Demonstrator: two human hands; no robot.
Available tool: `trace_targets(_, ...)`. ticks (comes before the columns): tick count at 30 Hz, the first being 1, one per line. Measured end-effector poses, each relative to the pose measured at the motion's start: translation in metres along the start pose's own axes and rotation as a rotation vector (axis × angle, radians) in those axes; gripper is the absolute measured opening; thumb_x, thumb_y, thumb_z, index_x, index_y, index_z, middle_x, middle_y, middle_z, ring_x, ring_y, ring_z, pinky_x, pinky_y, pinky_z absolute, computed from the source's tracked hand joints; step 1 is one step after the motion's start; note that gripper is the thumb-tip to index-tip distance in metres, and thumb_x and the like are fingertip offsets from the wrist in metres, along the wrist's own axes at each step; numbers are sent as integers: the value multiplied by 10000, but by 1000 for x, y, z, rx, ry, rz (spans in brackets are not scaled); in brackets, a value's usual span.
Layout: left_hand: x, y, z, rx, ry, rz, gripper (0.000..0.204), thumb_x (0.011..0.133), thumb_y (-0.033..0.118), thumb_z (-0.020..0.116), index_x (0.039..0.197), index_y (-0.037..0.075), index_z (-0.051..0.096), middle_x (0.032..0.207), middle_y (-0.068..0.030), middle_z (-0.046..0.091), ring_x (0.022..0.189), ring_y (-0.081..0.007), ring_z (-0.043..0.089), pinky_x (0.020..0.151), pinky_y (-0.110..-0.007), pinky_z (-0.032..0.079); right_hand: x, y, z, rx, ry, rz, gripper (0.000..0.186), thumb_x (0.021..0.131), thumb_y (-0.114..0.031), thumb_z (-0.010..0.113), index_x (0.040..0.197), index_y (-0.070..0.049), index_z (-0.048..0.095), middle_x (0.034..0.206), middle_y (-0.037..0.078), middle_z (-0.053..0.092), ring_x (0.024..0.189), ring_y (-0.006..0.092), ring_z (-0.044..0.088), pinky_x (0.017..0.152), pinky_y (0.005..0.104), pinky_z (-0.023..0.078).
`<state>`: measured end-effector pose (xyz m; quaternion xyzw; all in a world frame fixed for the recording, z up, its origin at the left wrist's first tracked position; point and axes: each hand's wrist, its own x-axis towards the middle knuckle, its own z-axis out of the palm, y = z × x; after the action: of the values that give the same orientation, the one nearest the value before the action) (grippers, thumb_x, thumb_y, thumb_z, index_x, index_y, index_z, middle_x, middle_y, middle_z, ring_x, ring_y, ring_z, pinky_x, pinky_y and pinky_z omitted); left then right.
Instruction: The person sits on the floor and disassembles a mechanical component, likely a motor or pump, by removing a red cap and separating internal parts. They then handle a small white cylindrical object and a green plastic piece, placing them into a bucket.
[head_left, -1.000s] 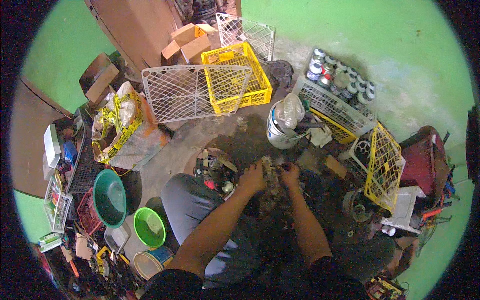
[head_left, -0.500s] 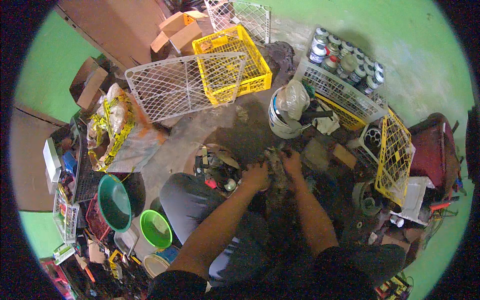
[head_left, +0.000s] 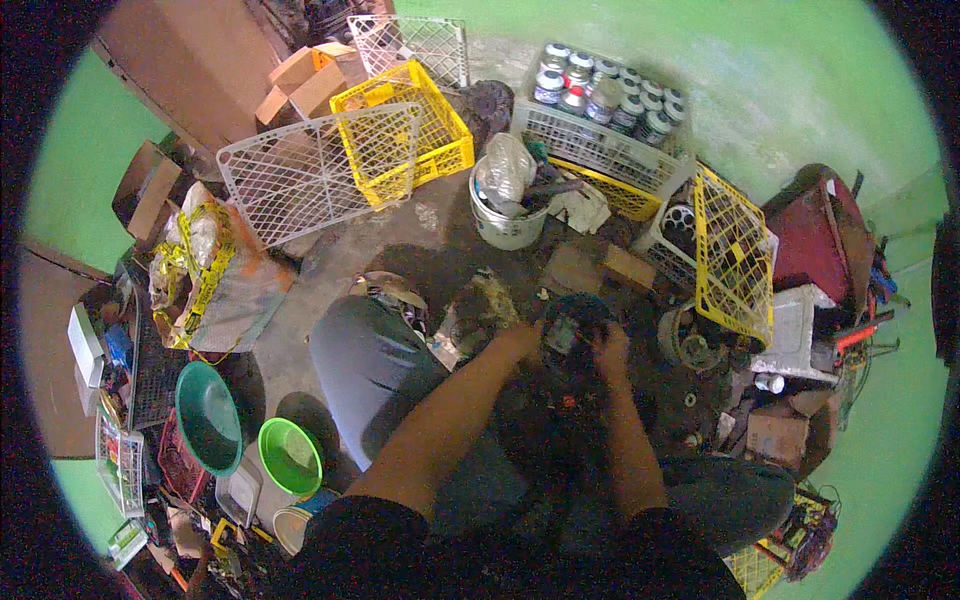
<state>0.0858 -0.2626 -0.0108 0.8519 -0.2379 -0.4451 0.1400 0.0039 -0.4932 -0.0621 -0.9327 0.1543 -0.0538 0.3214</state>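
Observation:
A dark, round object with a greyish patch [head_left: 563, 336] is between my hands, low in front of my legs; its kind is too dim to tell. My left hand [head_left: 520, 345] grips it on the left side with bent fingers. On the opposite side my right hand [head_left: 610, 355] holds it with curled fingers. A crumpled, dirty grey-beige rag [head_left: 482, 308] lies on the floor just left of and beyond my left hand. Below the round object, a small red spot shows in deep shadow, where the shapes cannot be made out.
Beyond my hands stands a white bucket [head_left: 506, 229] stuffed with plastic. Behind it are a crate of bottles [head_left: 605, 130] and a yellow crate [head_left: 448, 145]. A yellow grid panel [head_left: 730, 260] leans at the right. Two green basins [head_left: 208, 418] lie left of my knee.
My hands have left the grey-beige rag, which now lies to their left, and hold the dark round object. The view has shifted, so the surroundings appear further left.

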Motion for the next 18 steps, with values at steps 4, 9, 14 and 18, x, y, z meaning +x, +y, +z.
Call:
trace_targets(4,29,-23,46,28,181,-20,1024,783,327,754,1567,242,100,1470,-221,425,1308,-430,462,1046,-581,396,-31,-17,23,-364,-203,-61,469,808,-239,711,1237,-91,588,1172,187,634,1041,378,640,958,521,458)
trace_targets(9,29,14,42,28,127,-22,1127,801,344,745,1563,251,-80,1475,-233,419,1287,-433,483,1054,-575,394,-47,19,35,-645,-307,-38,619,783,-359,717,1333,-148,525,1357,151,547,1087,369,636,1059,571,375)
trace_targets(14,28,4,39,-47,-7,-184,1117,838,382,701,1551,228,-145,1383,-281,500,1215,-436,546,1046,-549,415,-15,14,45,-653,-667,116,551,793,-357,705,1285,-146,571,1355,103,560,1084,350,645,1019,570,407)
trace_targets(18,20,9,33,-20,14,-180,1108,848,382,673,1543,191,-169,1356,-297,517,1203,-439,555,1039,-537,425,-17,19,53,-659,-565,83,415,798,-340,693,1165,-149,654,1278,79,606,1069,323,655,987,547,435)
